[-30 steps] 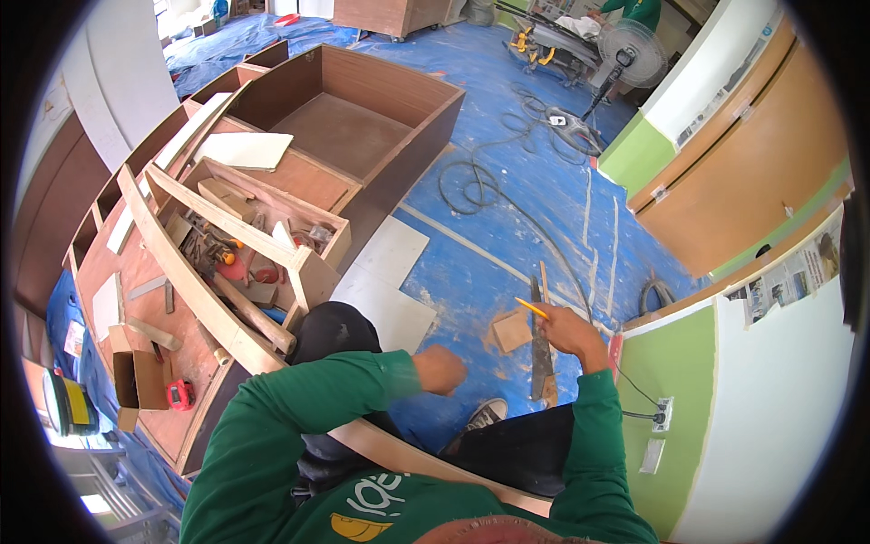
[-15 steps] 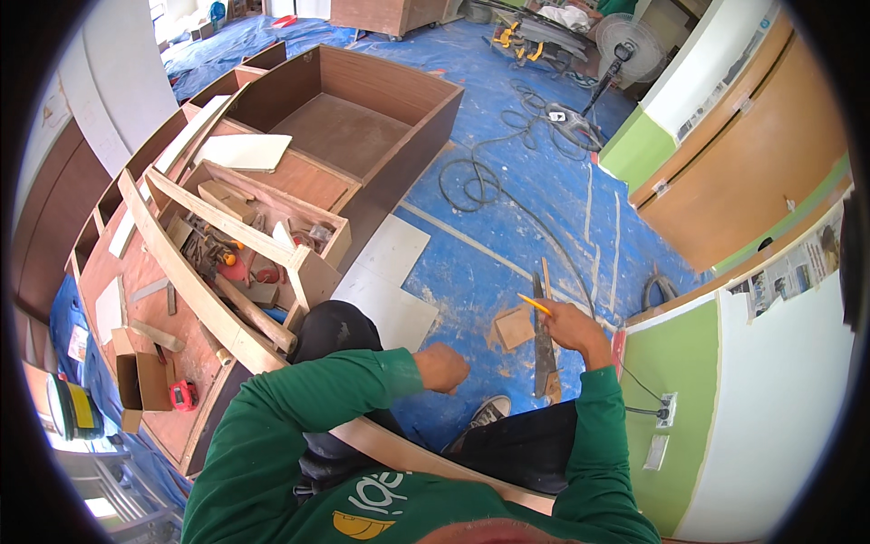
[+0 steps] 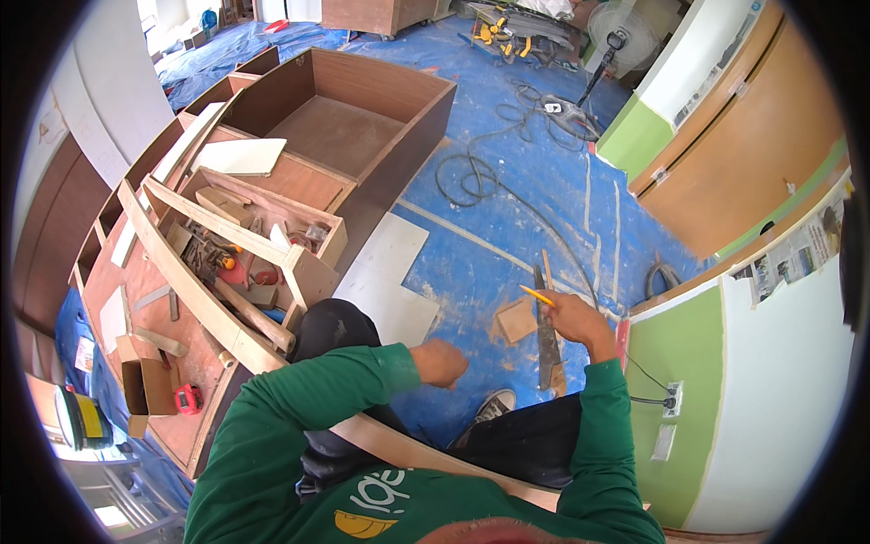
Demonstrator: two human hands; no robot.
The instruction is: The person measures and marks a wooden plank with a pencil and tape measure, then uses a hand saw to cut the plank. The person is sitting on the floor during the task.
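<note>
My right hand [image 3: 580, 321] pinches a yellow pencil [image 3: 536, 296], held over the floor with one end pointing up and left. My left hand [image 3: 440, 363] is curled into a fist in front of my body, with nothing showing from it; its palm side is hidden. A long pale wooden strip [image 3: 195, 288] runs from the cabinet top, under my left forearm and across my lap. Below my right hand, a handsaw [image 3: 547, 352] lies on the floor beside a small square wood piece [image 3: 517, 320].
At left, a wooden box [image 3: 328, 238] of tools sits on a brown cabinet [image 3: 399, 150], near a red tape measure [image 3: 188, 399] and a small carton [image 3: 145, 388]. White panels [image 3: 385, 272], a black cable [image 3: 471, 181] and a fan [image 3: 619, 41] are on the blue sheet.
The view has shifted slightly. My right hand, with the pencil, sits a little lower in the picture. My left fist has hardly moved.
</note>
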